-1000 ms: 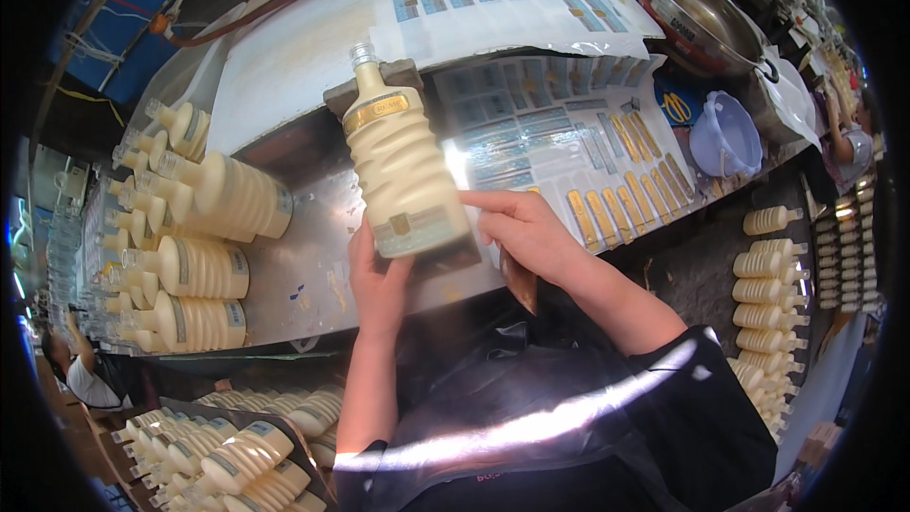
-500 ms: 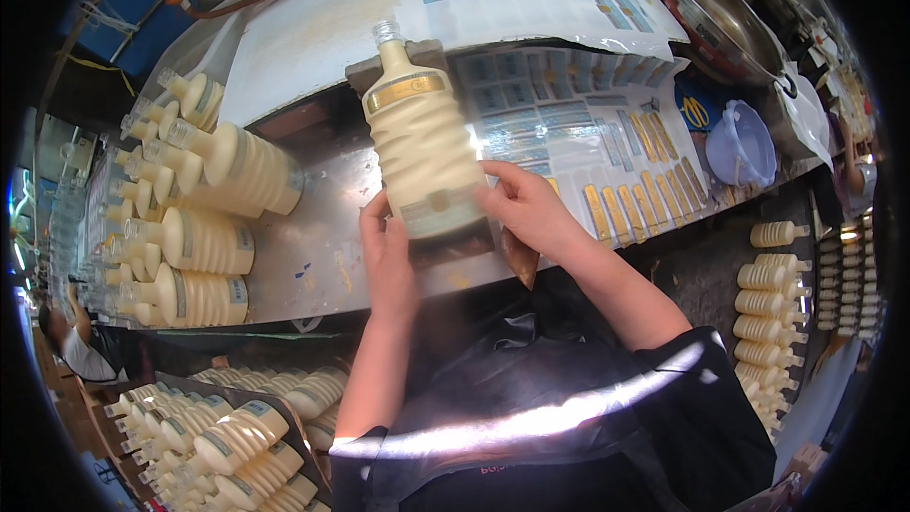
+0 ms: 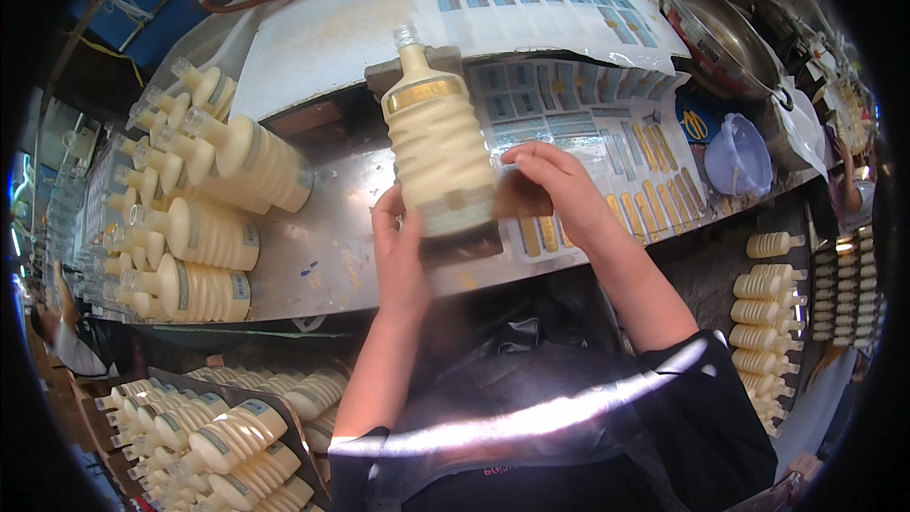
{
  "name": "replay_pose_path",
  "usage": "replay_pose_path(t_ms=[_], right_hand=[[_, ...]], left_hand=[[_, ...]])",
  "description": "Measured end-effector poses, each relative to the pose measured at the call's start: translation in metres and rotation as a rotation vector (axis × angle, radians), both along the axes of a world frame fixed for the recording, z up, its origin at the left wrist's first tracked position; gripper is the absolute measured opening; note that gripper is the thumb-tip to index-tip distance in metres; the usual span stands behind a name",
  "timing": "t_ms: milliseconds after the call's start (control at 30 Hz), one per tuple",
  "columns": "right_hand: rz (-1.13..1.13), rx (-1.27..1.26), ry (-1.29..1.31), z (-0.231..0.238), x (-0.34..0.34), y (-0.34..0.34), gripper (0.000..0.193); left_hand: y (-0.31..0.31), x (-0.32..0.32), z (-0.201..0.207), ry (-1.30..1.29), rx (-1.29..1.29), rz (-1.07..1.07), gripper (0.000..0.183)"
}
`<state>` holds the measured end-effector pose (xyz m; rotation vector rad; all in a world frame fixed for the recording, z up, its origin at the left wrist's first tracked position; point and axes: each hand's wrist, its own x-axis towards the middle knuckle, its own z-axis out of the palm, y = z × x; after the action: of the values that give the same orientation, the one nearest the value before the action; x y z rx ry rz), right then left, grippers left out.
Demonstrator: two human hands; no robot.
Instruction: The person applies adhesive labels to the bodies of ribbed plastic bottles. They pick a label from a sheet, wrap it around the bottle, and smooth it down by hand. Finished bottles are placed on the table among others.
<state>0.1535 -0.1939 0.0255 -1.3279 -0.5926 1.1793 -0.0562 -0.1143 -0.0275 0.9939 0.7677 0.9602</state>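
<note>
A cream bottle (image 3: 438, 147) with wavy ribs lies flat, its clear neck pointing away from me. It has a gold band at the shoulder and a pale grey-green strip near the base. My left hand (image 3: 398, 242) grips its lower left edge with bent fingers. To the right of the bottle, slightly apart from it, my right hand (image 3: 564, 190) pinches a brown flat piece (image 3: 521, 197), blurred by motion. Under the bottle's shoulder shows a dark grey block (image 3: 379, 76).
Cream bottles (image 3: 213, 232) are stacked at the left, with more below the metal table (image 3: 327, 218) and at the right. Gold label strips (image 3: 654, 199) and blue label sheets (image 3: 526, 85) lie right of the bottle. A lilac bucket (image 3: 739, 156) and a large pan (image 3: 720, 28) stand farther right.
My right hand has moved right, away from the bottle's side, and the brown piece has swung up from hanging point-down. My left hand stays at the bottle. The whole view has shifted slightly.
</note>
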Motion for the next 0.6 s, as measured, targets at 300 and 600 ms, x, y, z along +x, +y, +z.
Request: replay_pose_path(t_ms=[300,600], right_hand=[[-0.026,0.433,-1.338,0.026,-0.038,0.006,0.029],[-0.101,0.399,-1.095,0.012,-0.063,-0.017,0.022]], left_hand=[[0.002,-0.009,0.002,0.125,0.109,-0.02,0.044],[-0.003,-0.007,0.002,0.048,0.093,0.022,0.042]])
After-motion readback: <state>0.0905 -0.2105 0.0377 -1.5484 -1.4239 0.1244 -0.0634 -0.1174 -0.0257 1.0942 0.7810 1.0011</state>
